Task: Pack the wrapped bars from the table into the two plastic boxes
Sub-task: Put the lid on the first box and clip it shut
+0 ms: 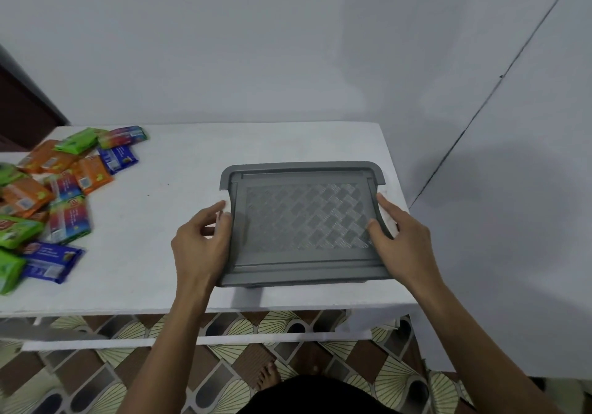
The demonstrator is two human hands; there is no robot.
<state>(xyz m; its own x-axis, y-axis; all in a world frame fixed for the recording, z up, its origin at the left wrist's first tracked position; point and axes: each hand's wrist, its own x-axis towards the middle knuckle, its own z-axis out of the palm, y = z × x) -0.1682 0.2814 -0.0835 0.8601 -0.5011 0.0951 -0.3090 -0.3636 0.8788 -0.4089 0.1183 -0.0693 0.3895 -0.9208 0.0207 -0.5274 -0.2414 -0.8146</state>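
Lying where, and pointed which way, is the grey-lidded box (304, 221) found?

It is found flat on the desk (144, 247), held between the two grips, its patterned top faced upward. Its long axis is laid across, from one grip to the other, so that one short end is presented to each grip.

How is the left grip (201, 240) posed?

It is closed on the box's short end nearest it. The thumb is pressed onto the rim, the forefinger is stretched along the side, and the remaining fingers are curled. The back of the hand is turned upward.

And the right grip (400, 237)?

It is clamped on the opposite short end. The thumb is laid on the top beside the woven panel, and the fingers are wrapped over the edge. Both forearms are reached in from below, angled toward each other.

Where are the wrapped bars (69, 218) seen?

Well apart from the box, out beyond the left grip, they are heaped on the desk. Orange, green, blue and rainbow wrappers are scattered at mixed angles.
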